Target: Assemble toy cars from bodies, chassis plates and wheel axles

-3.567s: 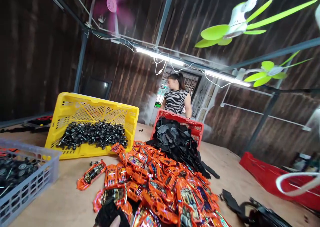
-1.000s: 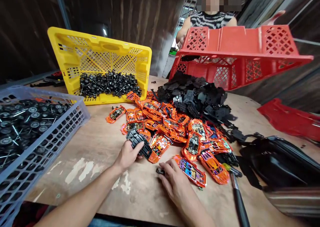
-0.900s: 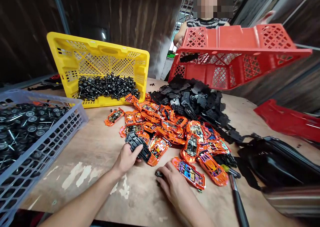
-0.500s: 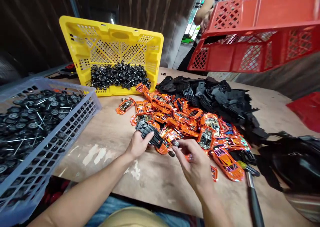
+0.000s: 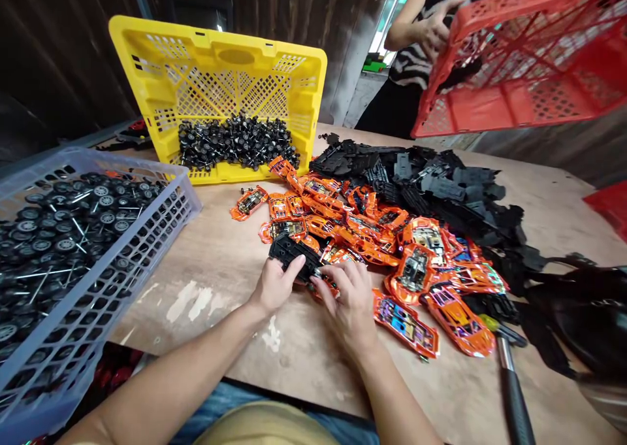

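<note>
My left hand [image 5: 278,280] is closed around a black toy car chassis [image 5: 290,254], its thumb lying across the top. At the chassis's near right end, my right hand [image 5: 350,295] pinches a small wheel axle [image 5: 317,273], mostly covered by the fingers. Both hands are just in front of a heap of shiny orange toy car bodies [image 5: 365,226]. One orange car body [image 5: 405,324] lies upside down to the right of my right hand.
Black chassis pieces [image 5: 406,170] are heaped behind the orange bodies. Wheel axles fill a yellow crate [image 5: 235,56] and a pale plastic basket [image 5: 161,232]. A hammer [image 5: 512,379] and black bag [image 5: 578,314] lie right. Opposite, a person's hand [image 5: 434,33] holds a red crate [image 5: 529,59].
My right hand has moved left, bringing the wheel axle to the chassis. Across the table, the person has tipped the red crate, and the black heap looks larger on its right side.
</note>
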A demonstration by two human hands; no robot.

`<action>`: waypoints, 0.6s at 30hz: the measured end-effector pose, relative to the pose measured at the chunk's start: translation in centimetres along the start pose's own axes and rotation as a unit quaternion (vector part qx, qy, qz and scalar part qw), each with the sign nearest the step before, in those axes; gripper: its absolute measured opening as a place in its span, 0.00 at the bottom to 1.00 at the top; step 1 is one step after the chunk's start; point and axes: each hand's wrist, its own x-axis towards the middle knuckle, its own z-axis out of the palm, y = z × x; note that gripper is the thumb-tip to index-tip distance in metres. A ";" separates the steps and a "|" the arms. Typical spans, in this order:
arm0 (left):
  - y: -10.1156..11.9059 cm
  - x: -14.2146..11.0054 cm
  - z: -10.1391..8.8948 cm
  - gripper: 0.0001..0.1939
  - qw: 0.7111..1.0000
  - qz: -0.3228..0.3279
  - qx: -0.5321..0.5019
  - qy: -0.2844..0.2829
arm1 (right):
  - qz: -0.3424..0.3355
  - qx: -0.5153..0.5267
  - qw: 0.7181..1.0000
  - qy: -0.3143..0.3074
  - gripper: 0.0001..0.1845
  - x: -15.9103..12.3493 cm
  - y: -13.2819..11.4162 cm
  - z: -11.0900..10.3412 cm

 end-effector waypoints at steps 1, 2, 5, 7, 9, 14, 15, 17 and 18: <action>0.1 0.0 0.1 0.20 1.000 -0.008 -0.005 0.003 | 0.005 0.001 1.000 -0.002 0.07 0.1 -0.1 0.0; 0.1 -0.1 0.2 0.20 1.000 -0.014 -0.010 0.006 | 0.008 0.002 1.000 0.000 0.07 0.1 -0.2 -0.1; 0.2 -0.1 0.4 0.22 0.999 -0.028 -0.021 0.027 | 0.010 -0.005 1.000 0.007 0.07 0.3 -0.4 -0.1; 0.1 -0.1 0.5 0.22 0.999 -0.034 -0.029 0.029 | 0.003 -0.020 1.000 0.007 0.07 0.2 -0.3 -0.1; 0.0 -0.2 0.5 0.22 0.999 -0.036 -0.034 0.017 | -0.005 -0.028 1.000 0.012 0.07 0.2 -0.2 -0.1; -0.3 -0.2 0.5 0.21 0.999 -0.028 -0.016 0.009 | -0.016 -0.030 0.999 0.041 0.06 0.1 -0.1 0.0; -0.3 -0.3 0.5 0.21 1.000 -0.024 -0.010 0.014 | -0.021 -0.034 0.998 0.039 0.06 0.1 -0.1 0.0; -0.2 -0.3 0.5 0.20 0.999 -0.015 0.005 0.029 | -0.032 -0.042 0.998 0.028 0.06 0.2 -0.1 0.0; -0.1 -0.4 0.5 0.20 0.999 -0.009 0.012 0.036 | -0.033 -0.045 0.998 0.021 0.06 0.2 -0.1 0.0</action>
